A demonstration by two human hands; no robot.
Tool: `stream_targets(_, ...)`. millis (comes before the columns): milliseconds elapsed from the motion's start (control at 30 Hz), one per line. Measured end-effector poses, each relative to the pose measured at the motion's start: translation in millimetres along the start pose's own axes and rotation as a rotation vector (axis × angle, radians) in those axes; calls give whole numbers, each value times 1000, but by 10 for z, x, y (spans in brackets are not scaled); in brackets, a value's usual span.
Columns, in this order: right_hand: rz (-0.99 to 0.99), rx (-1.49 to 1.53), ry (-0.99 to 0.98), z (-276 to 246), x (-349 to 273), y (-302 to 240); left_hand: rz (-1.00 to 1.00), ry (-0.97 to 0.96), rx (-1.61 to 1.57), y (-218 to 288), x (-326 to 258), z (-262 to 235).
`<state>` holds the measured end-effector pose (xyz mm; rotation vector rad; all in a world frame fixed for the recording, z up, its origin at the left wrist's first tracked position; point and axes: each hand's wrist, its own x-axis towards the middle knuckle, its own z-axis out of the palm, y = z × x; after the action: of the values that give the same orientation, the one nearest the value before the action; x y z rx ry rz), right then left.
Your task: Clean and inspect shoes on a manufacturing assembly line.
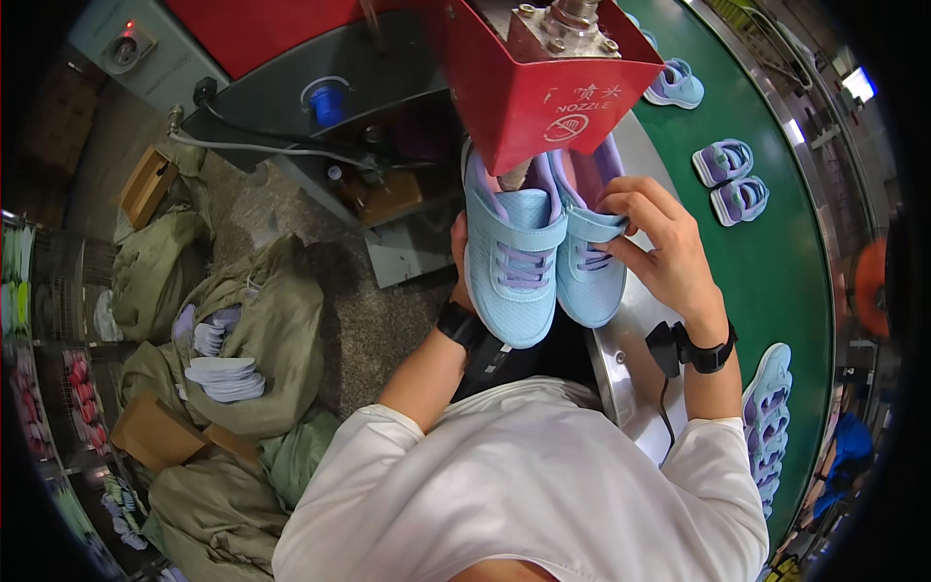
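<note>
Two light-blue children's sneakers with lilac laces and lining hang side by side, toes toward me, under a red nozzle guard (548,87). A pale nozzle tip (515,177) reaches into the opening of the left sneaker (519,276). My left hand (460,260) grips that sneaker from its outer side; most of its fingers are hidden behind the shoe. On the right sneaker (589,281), my right hand (659,233) is closed with thumb and fingers pinching at the strap and collar edge. Both sneakers touch along their sides.
A green conveyor belt (776,281) runs along my right, bearing a pair of sneakers (730,182) and a row of sneakers (768,427). Left, olive sacks (262,330) hold stacked white insoles (225,378). A metal table edge (630,369) lies beside my right forearm.
</note>
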<state>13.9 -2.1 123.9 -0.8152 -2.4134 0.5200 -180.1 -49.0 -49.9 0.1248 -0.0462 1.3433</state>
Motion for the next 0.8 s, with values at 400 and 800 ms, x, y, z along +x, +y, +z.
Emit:
stream_targets(400,17,60,-36,-52,-149,-186,23,6,-120,-224,-484,396)
stream_targets(800,-61,244,-8,444,58,-274,197,126,-107,293,-662,295)
